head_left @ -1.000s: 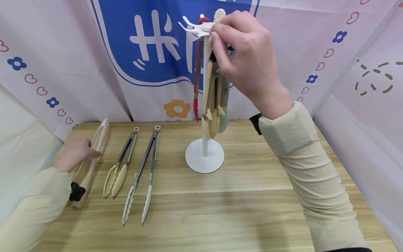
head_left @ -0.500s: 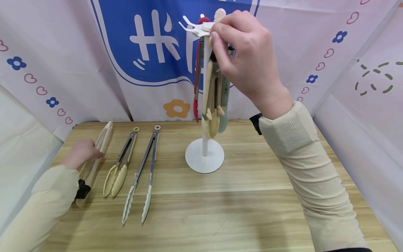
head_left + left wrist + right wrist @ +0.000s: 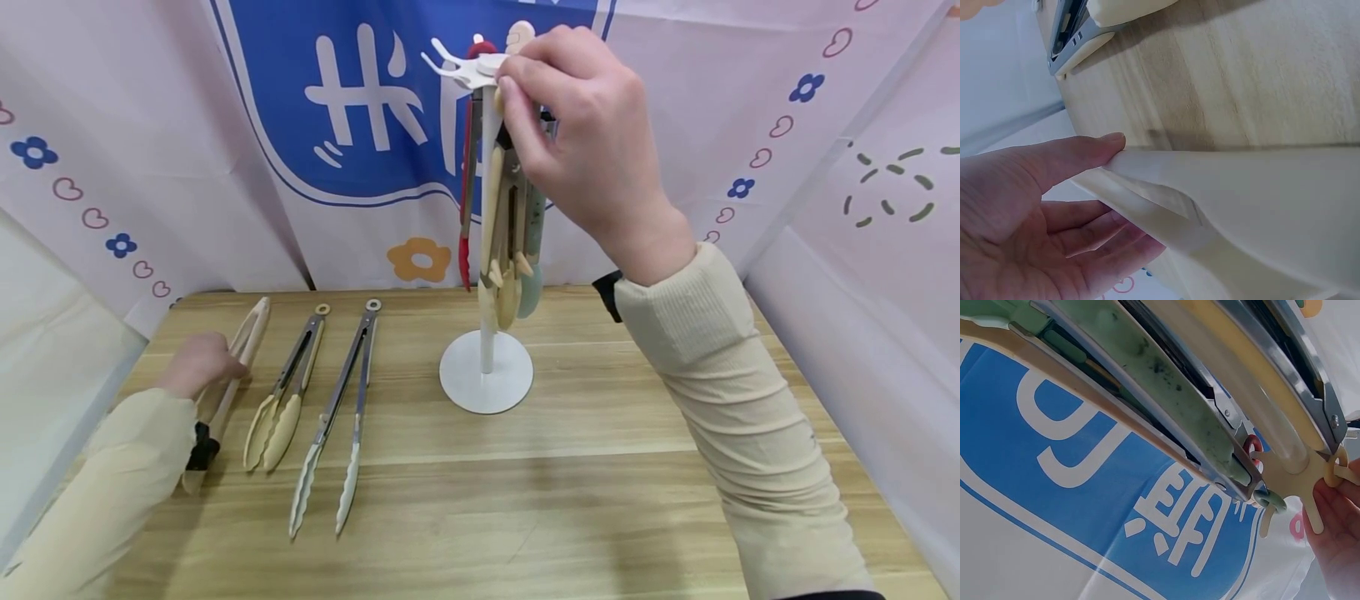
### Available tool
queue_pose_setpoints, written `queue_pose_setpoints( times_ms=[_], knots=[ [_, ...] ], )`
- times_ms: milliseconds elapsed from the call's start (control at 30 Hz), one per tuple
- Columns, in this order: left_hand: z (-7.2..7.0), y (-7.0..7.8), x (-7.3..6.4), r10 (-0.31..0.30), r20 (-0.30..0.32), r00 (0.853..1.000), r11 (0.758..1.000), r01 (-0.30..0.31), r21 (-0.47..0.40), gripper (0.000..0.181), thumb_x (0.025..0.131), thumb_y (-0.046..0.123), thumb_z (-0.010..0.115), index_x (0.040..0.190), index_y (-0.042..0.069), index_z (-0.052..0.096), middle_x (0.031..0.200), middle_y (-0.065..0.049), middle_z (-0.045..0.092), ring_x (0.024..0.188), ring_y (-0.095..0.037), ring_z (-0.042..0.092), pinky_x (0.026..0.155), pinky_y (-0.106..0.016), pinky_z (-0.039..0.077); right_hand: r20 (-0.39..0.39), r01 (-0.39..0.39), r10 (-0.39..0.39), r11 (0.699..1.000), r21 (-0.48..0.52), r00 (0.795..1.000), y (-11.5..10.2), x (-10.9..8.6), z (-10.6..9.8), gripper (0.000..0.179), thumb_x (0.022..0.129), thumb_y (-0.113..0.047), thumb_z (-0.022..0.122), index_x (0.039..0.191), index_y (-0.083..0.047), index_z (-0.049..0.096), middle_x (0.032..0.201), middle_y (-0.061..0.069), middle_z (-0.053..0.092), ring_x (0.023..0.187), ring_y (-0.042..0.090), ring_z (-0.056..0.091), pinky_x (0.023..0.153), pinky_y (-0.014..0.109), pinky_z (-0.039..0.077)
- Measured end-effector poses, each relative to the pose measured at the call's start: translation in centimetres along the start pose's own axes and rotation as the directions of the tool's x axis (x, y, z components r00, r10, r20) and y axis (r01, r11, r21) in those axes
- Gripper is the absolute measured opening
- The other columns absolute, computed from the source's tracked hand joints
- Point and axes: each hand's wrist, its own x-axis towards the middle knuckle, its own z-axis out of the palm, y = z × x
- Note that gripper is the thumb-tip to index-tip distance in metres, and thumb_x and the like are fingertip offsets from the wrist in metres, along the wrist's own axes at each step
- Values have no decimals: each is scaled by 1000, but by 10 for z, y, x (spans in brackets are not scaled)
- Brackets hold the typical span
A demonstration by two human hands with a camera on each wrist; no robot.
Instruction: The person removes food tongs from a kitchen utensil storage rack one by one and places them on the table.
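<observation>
My left hand (image 3: 206, 362) grips pale beige tongs (image 3: 251, 329) at the table's left side, thumb on one arm and fingers along the other in the left wrist view. Beside them lie yellow-tipped tongs (image 3: 282, 429) and longer white-tipped tongs (image 3: 347, 492), both spread. My right hand (image 3: 588, 125) pinches the hooked top (image 3: 457, 75) of a white hanging rack, close to the ring (image 3: 1334, 470) of hanging yellow tongs (image 3: 508, 287). Green tongs (image 3: 1166, 394) and red tongs (image 3: 465, 258) hang from other hooks. The right fingertips partly hide the hooks in the head view.
The rack's round white base (image 3: 486, 392) stands on the wooden table (image 3: 570, 492), right of the lying tongs. A printed cloth (image 3: 337, 233) hangs behind the table's back edge, and white cloth walls (image 3: 862, 317) close in both sides.
My left hand has shifted right with the beige tongs, whose ring end has come slightly nearer the yellow-tipped pair. My right hand stays at the rack's top.
</observation>
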Motion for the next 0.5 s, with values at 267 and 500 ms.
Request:
queue_pose_setpoints(
  times_ms=[267, 500],
  knots=[
    [3, 3, 2, 4, 18, 1000, 1000, -4, -15, 28, 70, 14, 67, 70, -6, 48, 63, -13, 50, 56, -23, 48, 49, -33, 43, 15, -7, 7, 1000, -10, 1000, 0, 0, -1, 33, 94, -17, 43, 97, 3, 69, 89, 15, 63, 86, 25, 53, 74, 28, 45],
    [4, 8, 1, 5, 28, 1000, 1000, -5, 5, 26, 73, 13, 65, 71, -7, 48, 64, -14, 49, 58, -25, 48, 51, -35, 44, 8, -11, 11, 1000, -1, 1000, 0, 0, 0, 33, 94, -17, 44, 95, 3, 69, 89, 15, 63, 86, 24, 53, 73, 28, 45]
  ],
)
